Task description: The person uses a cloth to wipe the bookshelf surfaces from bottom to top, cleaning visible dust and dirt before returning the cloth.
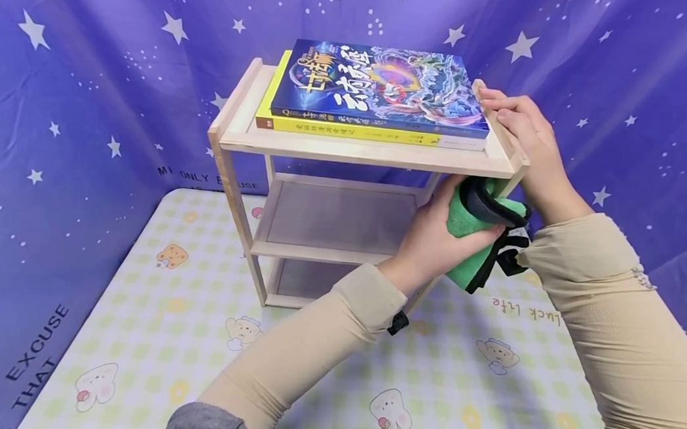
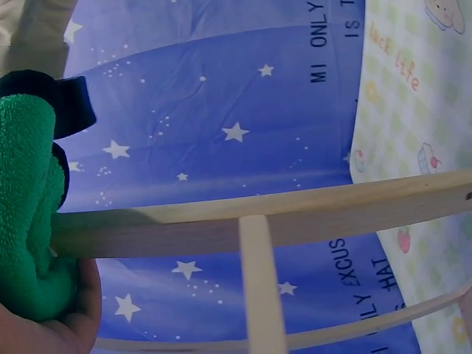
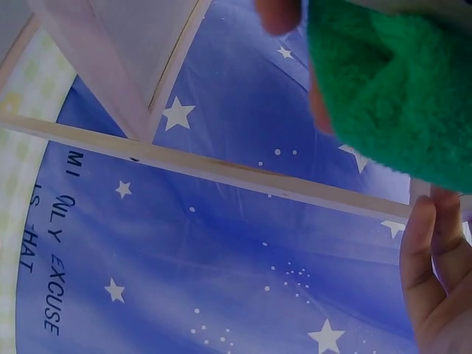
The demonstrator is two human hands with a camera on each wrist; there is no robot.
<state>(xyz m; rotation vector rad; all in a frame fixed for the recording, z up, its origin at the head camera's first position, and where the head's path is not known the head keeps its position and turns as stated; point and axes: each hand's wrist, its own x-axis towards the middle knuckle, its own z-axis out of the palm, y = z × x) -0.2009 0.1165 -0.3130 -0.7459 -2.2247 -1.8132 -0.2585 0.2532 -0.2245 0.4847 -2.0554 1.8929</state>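
Note:
A small light-wood shelf rack (image 1: pixel 347 150) with grey lower shelves stands upright on the table. My left hand (image 1: pixel 430 243) grips a folded green cloth (image 1: pixel 463 215) with black edging, wrapped about the rack's front right leg just under the top. In the left wrist view, the green cloth (image 2: pixel 26 177) bunches around the wooden leg (image 2: pixel 162 228). My right hand (image 1: pixel 531 137) holds the raised right rim of the top shelf, its fingers over the far end. Fingers (image 3: pixel 420 258) of that hand show at the rack's corner in the right wrist view, below the cloth (image 3: pixel 391 88).
Two books lie stacked on the top shelf, a blue illustrated one (image 1: pixel 381 85) over a yellow one (image 1: pixel 337 130). A checked tablecloth (image 1: pixel 147 334) with cartoon prints covers the table. Blue star-patterned curtains (image 1: pixel 109 82) hang behind and at both sides.

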